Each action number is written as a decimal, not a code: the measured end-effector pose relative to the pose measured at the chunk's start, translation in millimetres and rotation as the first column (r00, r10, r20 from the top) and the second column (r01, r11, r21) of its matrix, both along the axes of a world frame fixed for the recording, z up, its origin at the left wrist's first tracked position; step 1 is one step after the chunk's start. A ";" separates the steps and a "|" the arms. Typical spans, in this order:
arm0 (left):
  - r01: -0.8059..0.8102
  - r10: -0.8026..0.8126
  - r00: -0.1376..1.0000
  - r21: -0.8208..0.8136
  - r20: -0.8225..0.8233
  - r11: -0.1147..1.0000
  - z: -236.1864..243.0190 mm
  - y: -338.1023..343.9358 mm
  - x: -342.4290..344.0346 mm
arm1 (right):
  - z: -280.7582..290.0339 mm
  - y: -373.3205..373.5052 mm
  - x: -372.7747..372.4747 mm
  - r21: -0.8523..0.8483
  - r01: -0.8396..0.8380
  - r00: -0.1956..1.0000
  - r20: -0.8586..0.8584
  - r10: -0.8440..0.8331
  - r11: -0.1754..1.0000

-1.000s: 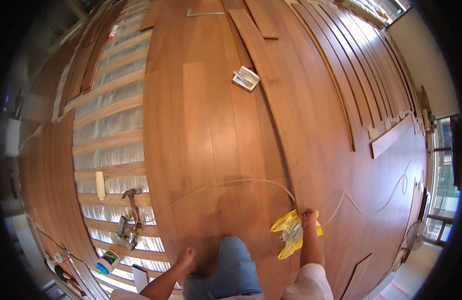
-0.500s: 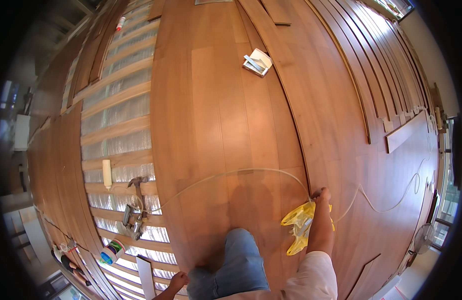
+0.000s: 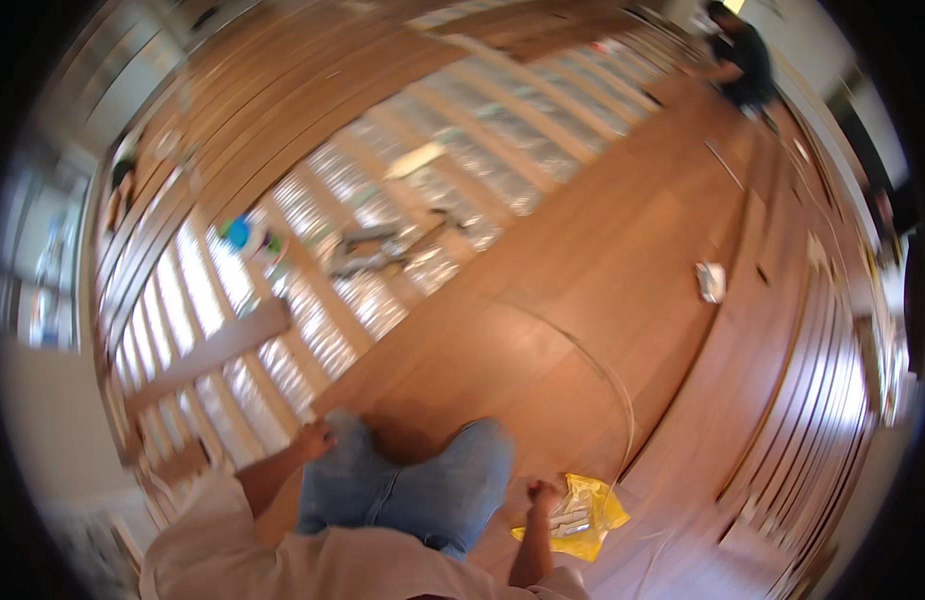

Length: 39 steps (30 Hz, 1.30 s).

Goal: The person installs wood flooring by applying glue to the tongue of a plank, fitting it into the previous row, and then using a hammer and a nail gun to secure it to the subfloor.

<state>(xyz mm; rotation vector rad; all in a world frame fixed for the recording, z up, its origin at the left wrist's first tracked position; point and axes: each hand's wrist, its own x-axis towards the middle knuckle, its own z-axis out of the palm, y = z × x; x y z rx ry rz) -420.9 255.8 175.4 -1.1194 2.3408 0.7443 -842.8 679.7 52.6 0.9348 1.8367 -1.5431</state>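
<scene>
My left hand (image 3: pixel 313 441) is beside my left knee, its fingers curled; anything inside them is hidden. My right hand (image 3: pixel 545 495) is closed just above the left side of a yellow plastic bag (image 3: pixel 604 512), and I cannot make out what it holds, if anything. The bag lies spread on the wooden floor, with pale pieces inside it. A thin pale hose (image 3: pixel 619 385) curves over the boards toward the bag. Ahead on the left, a hammer (image 3: pixel 441 226) and a grey metal tool (image 3: pixel 367 250) lie on the battens, blurred.
Open battens (image 3: pixel 332 270) over silvery foil run along my left. A tub (image 3: pixel 247 236) and a loose board (image 3: pixel 207 355) sit on them, with a pale bottle (image 3: pixel 415 161) farther off. A small white box (image 3: pixel 711 282) and stacked planks (image 3: pixel 817 370) are on the right. Another person (image 3: pixel 739 60) crouches far right.
My view has swung left, bringing another person into sight. My right hand has moved from beyond the bag to its left side. My left hand has come forward beside my knee.
</scene>
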 end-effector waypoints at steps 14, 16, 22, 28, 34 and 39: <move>-0.419 0.906 0.130 0.805 -0.404 0.419 59.3 234.1 196.7 | 165.3 -108.5 129.6 -0.146 -0.897 0.434 -0.108 0.895 0.417; -0.428 0.932 0.043 0.836 -0.361 0.344 56.3 253.9 207.9 | 185.1 -119.9 145.7 -0.050 -0.949 0.317 -0.173 0.933 0.313; -0.428 0.939 -0.067 0.860 -0.337 0.278 22.1 289.2 247.8 | 208.2 -155.1 169.0 -0.042 -0.981 0.192 -0.278 0.941 0.188; -0.519 0.985 -0.146 0.855 -0.093 0.003 -17.0 335.8 279.8 | 198.3 -176.4 171.4 -0.080 -0.987 0.158 -0.366 0.917 0.138; -0.692 0.894 -0.410 0.701 -0.183 -0.174 -58.6 378.6 271.5 | 174.8 -228.4 171.0 -0.111 -0.984 0.168 -0.270 0.948 0.143; -0.674 0.807 -0.589 0.583 -0.053 -0.454 -34.8 401.5 290.4 | 98.9 -347.3 201.0 0.062 -0.998 0.011 -0.263 0.965 0.028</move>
